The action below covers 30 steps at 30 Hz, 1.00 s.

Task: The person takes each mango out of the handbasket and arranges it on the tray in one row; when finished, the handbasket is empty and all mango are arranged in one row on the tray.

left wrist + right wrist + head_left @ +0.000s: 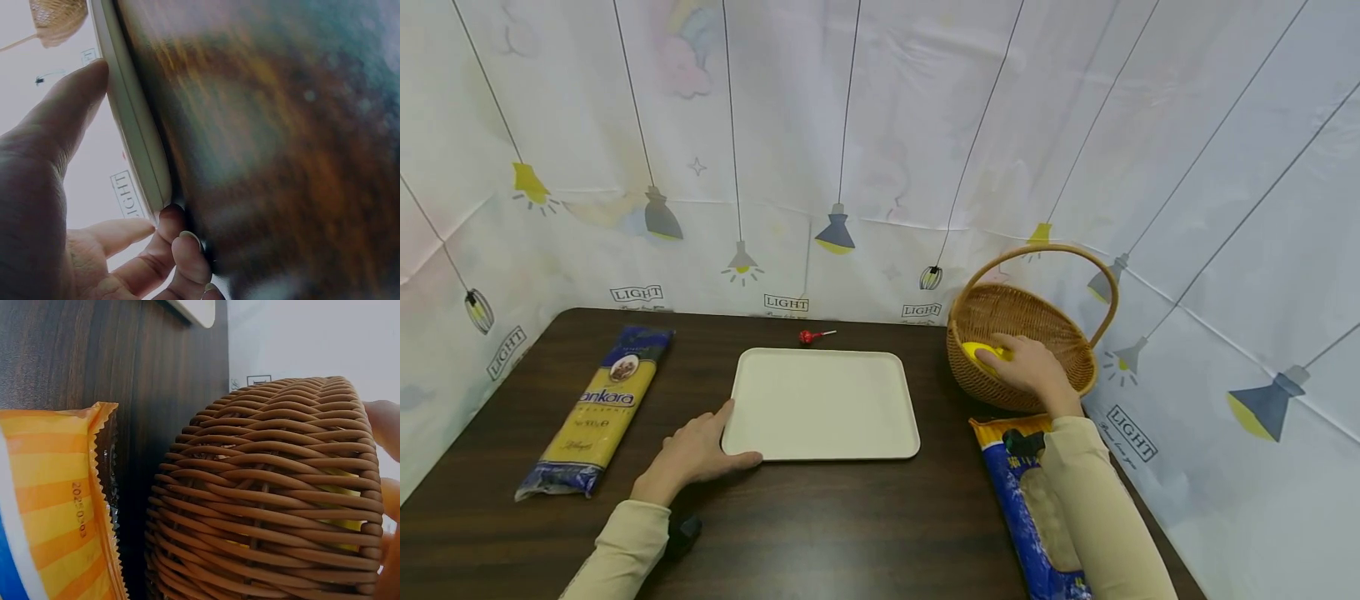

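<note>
So both arms are stretched out front, well apart, in pale sleeves that run down to the wrists. The left arm (619,550) slants in from the bottom edge, and the left hand (696,448) has its back up, thumb splayed wide from the index finger. Wrist cam shows that thumb (75,103) pretty straight, with a couple of the other fingers (190,259) bent. The right arm (1101,508) reaches further forward, and the right hand (1033,367) tips over to the left, back up, thumb and fingers bent in a grip. Its wrist cam barely catches the fingertips.
</note>
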Each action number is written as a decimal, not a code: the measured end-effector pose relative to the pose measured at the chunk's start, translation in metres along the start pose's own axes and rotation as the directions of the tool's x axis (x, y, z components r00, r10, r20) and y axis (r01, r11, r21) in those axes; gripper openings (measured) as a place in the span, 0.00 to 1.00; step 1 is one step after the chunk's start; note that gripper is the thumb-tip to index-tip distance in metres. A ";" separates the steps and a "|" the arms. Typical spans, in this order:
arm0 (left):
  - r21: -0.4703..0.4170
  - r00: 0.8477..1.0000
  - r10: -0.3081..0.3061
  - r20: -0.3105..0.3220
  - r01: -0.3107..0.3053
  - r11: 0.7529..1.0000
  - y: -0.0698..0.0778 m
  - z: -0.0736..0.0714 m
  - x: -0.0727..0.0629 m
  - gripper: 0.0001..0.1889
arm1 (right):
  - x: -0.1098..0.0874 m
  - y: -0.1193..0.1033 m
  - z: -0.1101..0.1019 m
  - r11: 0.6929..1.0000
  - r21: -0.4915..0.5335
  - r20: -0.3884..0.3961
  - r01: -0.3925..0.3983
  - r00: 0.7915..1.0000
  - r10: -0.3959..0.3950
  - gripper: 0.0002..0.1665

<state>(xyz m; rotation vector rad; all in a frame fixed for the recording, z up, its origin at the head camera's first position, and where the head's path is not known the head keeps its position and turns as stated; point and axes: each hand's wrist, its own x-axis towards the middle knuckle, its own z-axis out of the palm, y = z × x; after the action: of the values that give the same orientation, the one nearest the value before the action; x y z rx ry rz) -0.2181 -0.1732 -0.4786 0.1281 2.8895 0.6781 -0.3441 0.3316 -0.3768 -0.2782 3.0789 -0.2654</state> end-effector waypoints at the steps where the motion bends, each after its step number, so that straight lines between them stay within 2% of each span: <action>1: -0.001 1.000 0.000 0.000 0.000 1.000 0.000 0.000 0.000 0.60 | 0.000 0.000 0.000 1.000 0.001 0.008 0.000 1.000 0.000 0.49; 9: 0.009 1.000 0.008 -0.009 -0.008 1.000 0.001 0.001 0.000 0.60 | 0.002 -0.001 0.001 1.000 -0.023 0.070 0.011 0.998 -0.009 0.48; 19: 0.007 1.000 0.009 -0.013 -0.009 1.000 0.000 0.002 0.001 0.60 | 0.000 0.002 0.000 1.000 -0.013 0.036 0.018 0.999 -0.018 0.48; 25: -0.003 1.000 0.004 -0.016 -0.004 1.000 -0.002 0.003 0.002 0.60 | 0.002 0.003 -0.002 1.000 0.023 -0.027 0.016 1.000 -0.016 0.48; 30: -0.003 1.000 0.002 -0.010 -0.002 1.000 -0.002 0.001 0.002 0.61 | 0.003 0.001 -0.005 1.000 0.021 -0.113 0.006 0.994 -0.004 0.48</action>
<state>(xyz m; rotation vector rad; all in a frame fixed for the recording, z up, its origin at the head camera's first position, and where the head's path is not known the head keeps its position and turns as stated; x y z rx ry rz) -0.2200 -0.1742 -0.4811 0.1279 2.8987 0.6852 -0.3477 0.3333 -0.3723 -0.2799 3.1847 -0.3254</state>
